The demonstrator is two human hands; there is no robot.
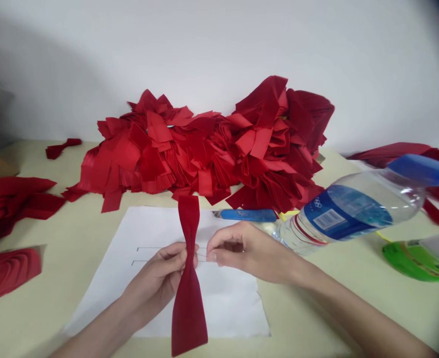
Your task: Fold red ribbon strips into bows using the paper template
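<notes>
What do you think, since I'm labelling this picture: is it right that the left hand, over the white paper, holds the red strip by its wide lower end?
Not quite: in the head view, the left hand, over the white paper, holds the red strip by its narrow middle, not its wide lower end.

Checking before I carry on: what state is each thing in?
Left hand: pinching red ribbon
Right hand: fingertips together, apparently on thin strand
Red ribbon: narrowed midway, ends flared
Ribbon pile: heaped, untidy
White paper: flat, line-marked
Blue tool: lying flat
Blue-labelled bottle: blue top on
Green bottle: top unseen
</notes>
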